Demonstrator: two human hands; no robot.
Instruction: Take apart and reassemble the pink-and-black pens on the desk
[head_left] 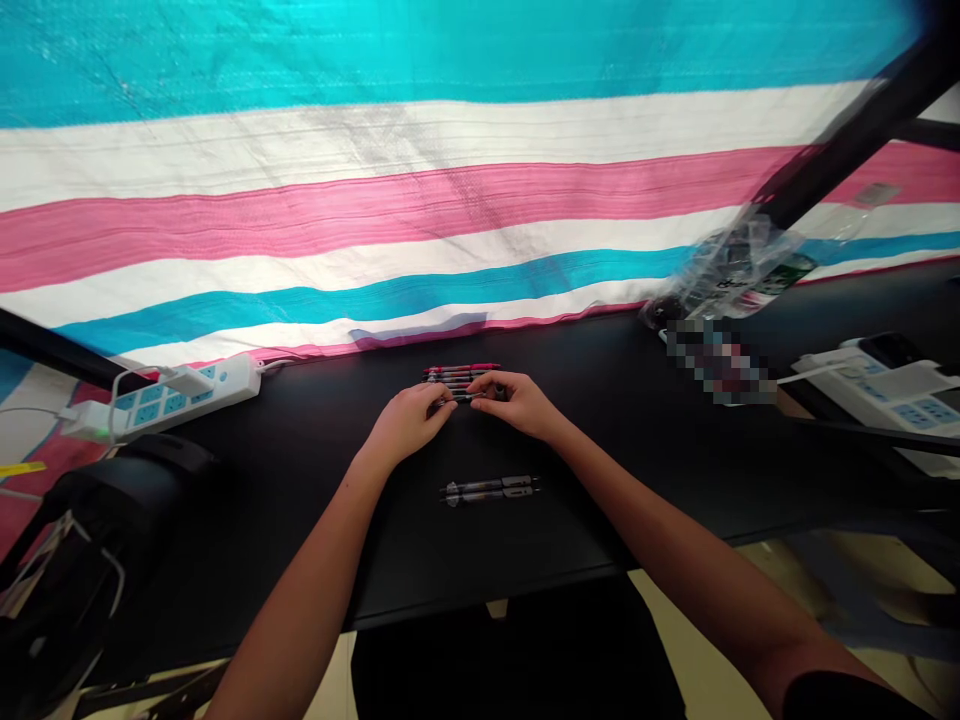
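Note:
Between my two hands lies a dark pen (463, 398), pinched near its left end by my left hand (411, 418) and near its right end by my right hand (523, 405). Just beyond the fingers, several pens lie side by side in a row; the farthest is a red pen (463, 368). My fingertips cover parts of the nearer pens in that row. Closer to me, two dark pens with grey clips (491, 490) rest parallel on the black table (300, 480), apart from both hands.
A white power strip (195, 398) with plugged-in cords sits at the left. Toward the right are a clear plastic bag (739, 265), a pixelated phone-like object (724, 365) and another power strip (892, 385). A black bag-like object (127, 520) occupies the left edge. Striped sheeting (420, 215) hangs behind.

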